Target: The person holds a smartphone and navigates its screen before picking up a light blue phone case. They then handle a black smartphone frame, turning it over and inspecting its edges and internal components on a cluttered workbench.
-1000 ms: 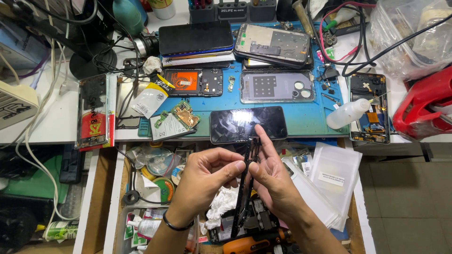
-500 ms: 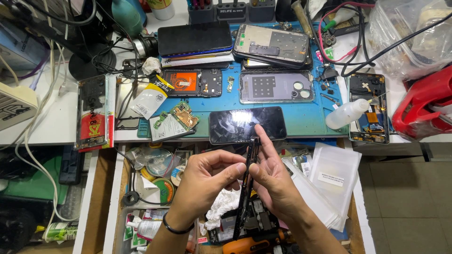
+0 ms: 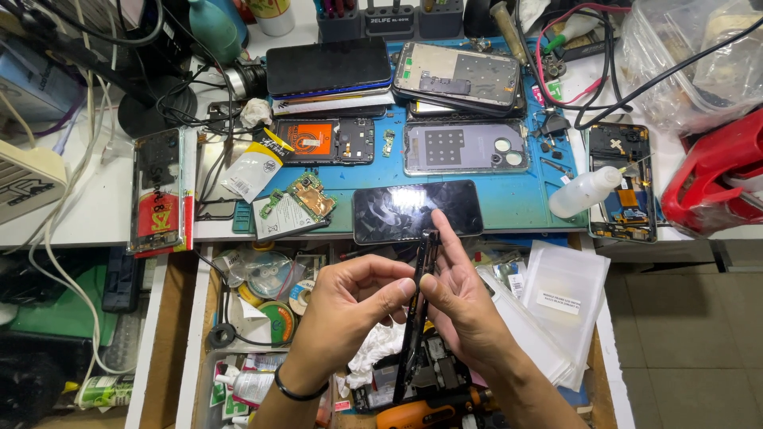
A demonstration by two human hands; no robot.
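Far left of worktop (image 3: 95, 214): tangle of cables (image 3: 79, 159), then phone in clear case with red sticker (image 3: 161, 191), lying flat. Next to it, on blue mat (image 3: 517, 202): small circuit board (image 3: 306, 197) on white card, and open phone body with orange part (image 3: 326, 141) behind it. Above these, dark phone (image 3: 330, 67) on a stack.

Centre, near edge of mat: black phone screen (image 3: 417, 210), face up, detached from any body. Just below it, over open drawer (image 3: 262, 286) with tape rolls: left hand (image 3: 350, 306) and right hand (image 3: 461, 302), close together, both pinched on thin black phone frame (image 3: 417, 310) held edge-on, approx. upright. Left thumb and forefinger grip its middle; right thumb presses same spot, right forefinger stretched up along frame to top end. Lower end of frame hidden among drawer clutter.

Progress, as judgement: phone looks already opened, screen off and frame out; frame seems under inspection or cleaning at edge; refit of screen, board etc. not yet done.

Right of hands: clear plastic sleeves (image 3: 564, 310). Further right on worktop: grey back cover (image 3: 465, 147), white squeeze bottle (image 3: 586, 191), another opened phone (image 3: 624, 183), red object (image 3: 715, 175) at far edge.
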